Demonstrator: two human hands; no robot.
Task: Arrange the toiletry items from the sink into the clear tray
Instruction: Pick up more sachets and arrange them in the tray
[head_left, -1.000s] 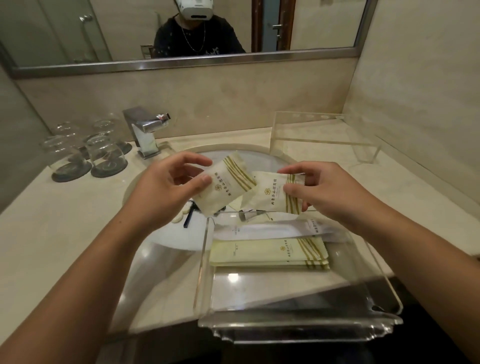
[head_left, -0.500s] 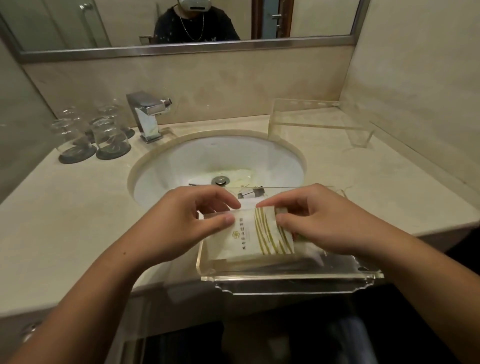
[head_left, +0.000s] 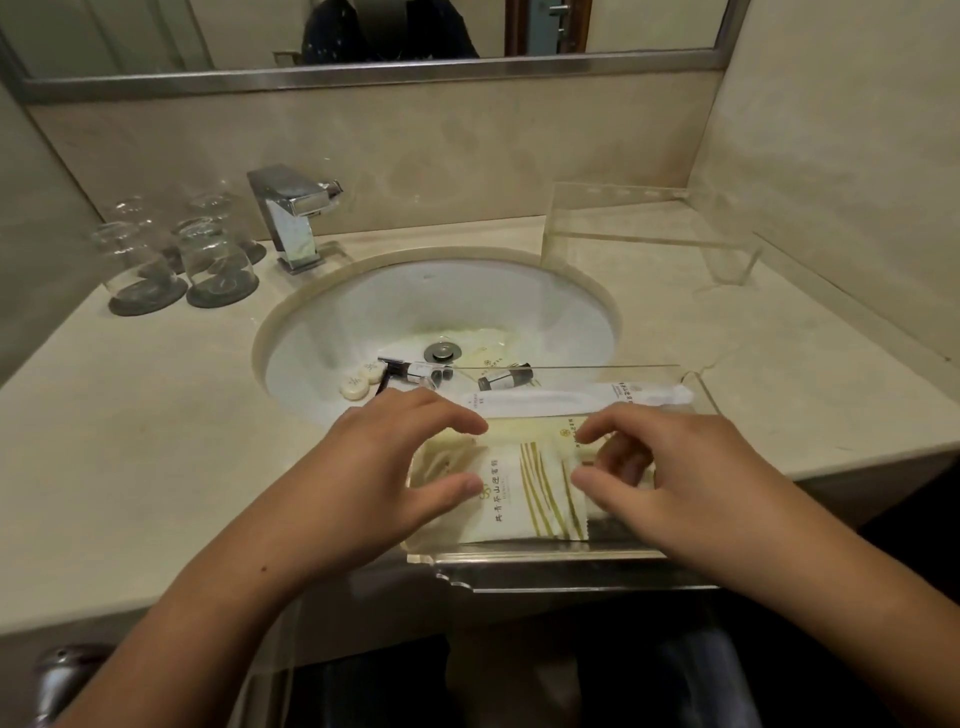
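While both your hands hover open over the packet (head_left: 524, 493) in the tray (head_left: 545, 564), the small bottle (head_left: 506, 378) lies crosswise in the sink (head_left: 363, 312), just beyond your right hand (head_left: 675, 483).

Cream gold-striped sachet (head_left: 524, 493) flat in clear tray (head_left: 550, 558); small bottles (head_left: 506, 376) and soaps (head_left: 358, 382) in sink (head_left: 337, 332).

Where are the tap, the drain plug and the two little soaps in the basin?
tap (head_left: 291, 208), head view, on the top of its chrome body.
drain plug (head_left: 442, 351), head view, on its round metal cap.
soaps (head_left: 355, 387), head view, on the nearer oval bar.
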